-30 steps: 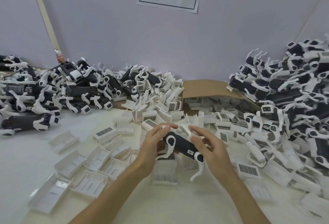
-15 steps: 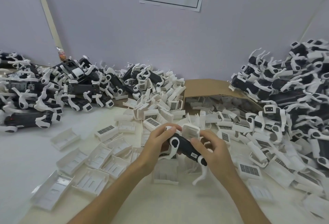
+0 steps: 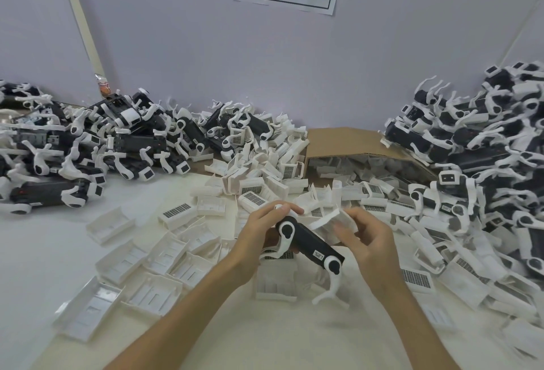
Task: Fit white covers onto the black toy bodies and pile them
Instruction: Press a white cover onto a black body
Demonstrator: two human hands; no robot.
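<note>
Many loose covers [image 3: 123, 263] await fitting; left hand [image 3: 259, 240] grips 1 black body [image 3: 306, 241], right hand [image 3: 371, 246] holds its white cover [image 3: 332, 225], unseated

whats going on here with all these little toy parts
A person is fitting toys together. The left hand grips a black body by one end, and the right hand holds a white cover tilted against its top, apparently not seated yet. Loose covers litter the table and spill from a cardboard box. Toys sit in a left heap and a right heap.
</note>
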